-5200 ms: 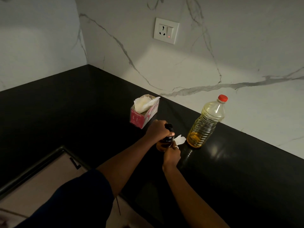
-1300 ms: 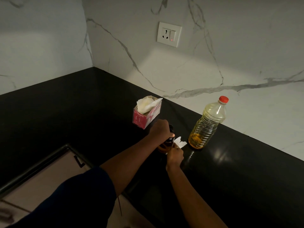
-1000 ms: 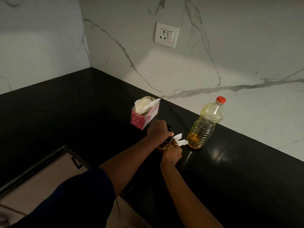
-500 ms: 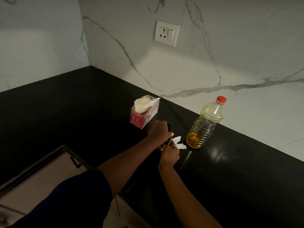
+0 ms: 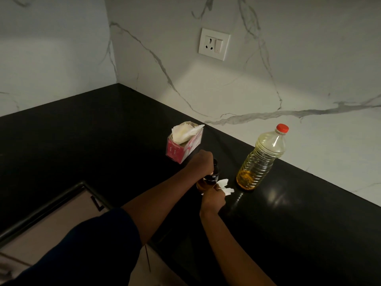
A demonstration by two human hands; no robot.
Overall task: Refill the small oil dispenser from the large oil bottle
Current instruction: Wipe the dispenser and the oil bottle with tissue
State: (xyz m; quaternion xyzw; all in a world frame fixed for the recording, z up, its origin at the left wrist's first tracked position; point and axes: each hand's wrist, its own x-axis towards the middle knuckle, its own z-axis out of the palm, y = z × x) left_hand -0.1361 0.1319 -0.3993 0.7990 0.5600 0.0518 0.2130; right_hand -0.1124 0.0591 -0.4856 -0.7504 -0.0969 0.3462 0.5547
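Bottles number two on the black table (image 5: 99, 131): one small dark oil dispenser (image 5: 214, 176) and one large clear oil bottle (image 5: 260, 159), which stands upright just to the dispenser's right, apart from it. The large bottle wears its red cap (image 5: 282, 128) and holds only a shallow layer of amber oil at the bottom. What the dispenser holds cannot be told.

The left hand (image 5: 203, 162) grips the dispenser's top, fingers curled round it. The right hand (image 5: 213, 198) pinches a white tissue (image 5: 225, 185) at the dispenser's base.

One pink tissue box (image 5: 181, 150) stands just behind the left hand, with tissues sticking out of its open top. One wall socket (image 5: 214, 44) sits on the marble wall above. The large bottle stands near the wall. Bare table stretches to the left and to the right, and its front edge runs under the left forearm.
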